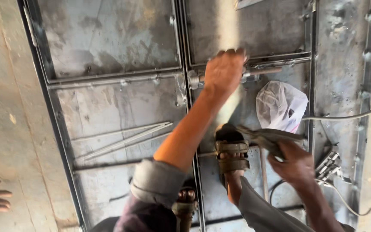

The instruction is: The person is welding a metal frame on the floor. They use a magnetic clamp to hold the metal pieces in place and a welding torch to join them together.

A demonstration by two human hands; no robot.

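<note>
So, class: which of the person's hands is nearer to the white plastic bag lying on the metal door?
Right. The right hand is just below the white plastic bag, gripping a tool; the left hand rests further off, up and to its left.

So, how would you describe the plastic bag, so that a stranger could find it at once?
Look at the large grey sheet-metal door panel lying flat. On its right half, just right of the person's outstretched left hand, lies a crumpled translucent white plastic bag. It is the only soft, pale thing among hard grey metal parts.
</note>
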